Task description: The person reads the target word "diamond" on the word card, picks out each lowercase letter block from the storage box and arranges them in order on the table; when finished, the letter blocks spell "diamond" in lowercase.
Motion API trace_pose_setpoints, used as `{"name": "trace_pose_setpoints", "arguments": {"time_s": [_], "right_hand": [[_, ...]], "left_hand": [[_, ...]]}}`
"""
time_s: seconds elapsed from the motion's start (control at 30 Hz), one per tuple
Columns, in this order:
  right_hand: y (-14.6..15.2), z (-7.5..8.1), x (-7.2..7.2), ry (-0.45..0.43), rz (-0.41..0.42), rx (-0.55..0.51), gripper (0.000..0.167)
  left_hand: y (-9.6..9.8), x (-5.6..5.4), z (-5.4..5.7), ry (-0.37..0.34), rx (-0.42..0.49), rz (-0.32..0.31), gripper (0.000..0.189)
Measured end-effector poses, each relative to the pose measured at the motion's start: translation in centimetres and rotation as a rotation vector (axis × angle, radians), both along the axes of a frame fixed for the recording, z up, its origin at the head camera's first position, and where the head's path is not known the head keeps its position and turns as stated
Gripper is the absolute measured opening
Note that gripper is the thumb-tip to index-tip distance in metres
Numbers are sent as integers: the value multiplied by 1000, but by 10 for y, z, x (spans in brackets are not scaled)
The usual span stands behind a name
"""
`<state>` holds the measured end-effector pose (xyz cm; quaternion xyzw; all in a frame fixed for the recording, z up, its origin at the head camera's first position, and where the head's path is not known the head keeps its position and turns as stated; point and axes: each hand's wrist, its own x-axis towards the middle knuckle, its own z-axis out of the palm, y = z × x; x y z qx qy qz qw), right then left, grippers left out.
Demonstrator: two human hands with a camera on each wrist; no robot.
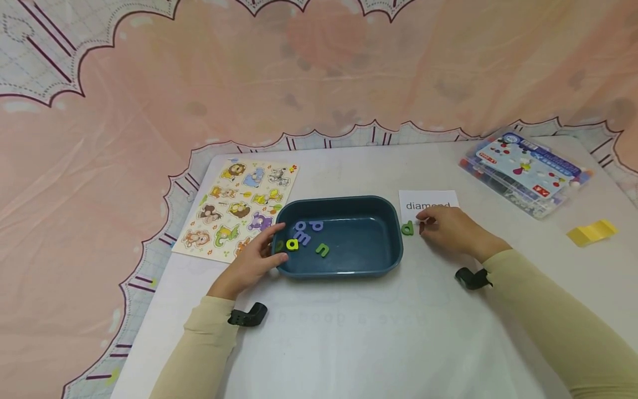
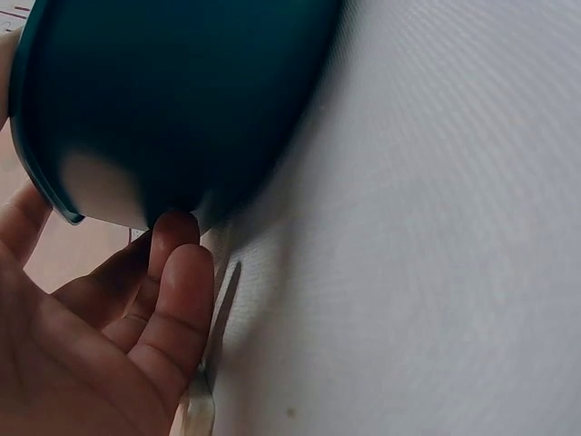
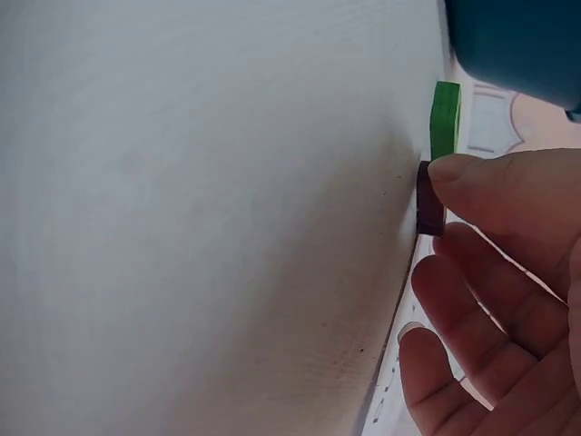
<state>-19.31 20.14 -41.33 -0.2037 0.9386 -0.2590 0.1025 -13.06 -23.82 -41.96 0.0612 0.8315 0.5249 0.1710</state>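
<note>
My left hand (image 1: pixel 253 256) grips the left end of a dark teal tray (image 1: pixel 349 274), its thumb and fingers at the rim; the left wrist view shows fingertips against the tray's outer wall (image 2: pixel 209 100). Several foam-like letters lie in the tray's left half, among them a yellow "a" (image 1: pixel 292 245), a green "n" (image 1: pixel 322 250) and a purple "m" (image 1: pixel 302 238). Right of the tray, a green "d" (image 1: pixel 407 228) lies below a white card (image 1: pixel 428 198) reading "diamond". Beside it my right hand (image 1: pixel 451 230) pinches a small dark maroon piece (image 3: pixel 428 202) close over the tabletop.
At the left lies a board of animal pictures (image 1: pixel 224 188), partly behind the tray. A clear plastic case (image 1: pixel 525 169) with a printed label stands at the back right. A folded yellow paper strip (image 1: pixel 592 233) lies near the right edge of the white table (image 1: pixel 339 343).
</note>
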Motion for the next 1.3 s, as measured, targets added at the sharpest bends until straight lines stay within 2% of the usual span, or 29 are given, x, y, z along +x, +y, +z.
{"name": "trace_pose_setpoints", "arguments": {"time_s": [0.3,0.63,0.93,1.3], "right_hand": [[0,-1,1,3,-8,17,27],[-7,0,1,45,34,11,25],[-8,-1,0,42,7,28,26],[-9,-2,-1,51,12,14,26]], "left_hand": [[0,-1,0,-3,-8,-4,73],[1,-1,0,-1,6,-11,73],[2,-1,2,-8,28,-6,73],[1,-2,1,11,46,-22,72]]}}
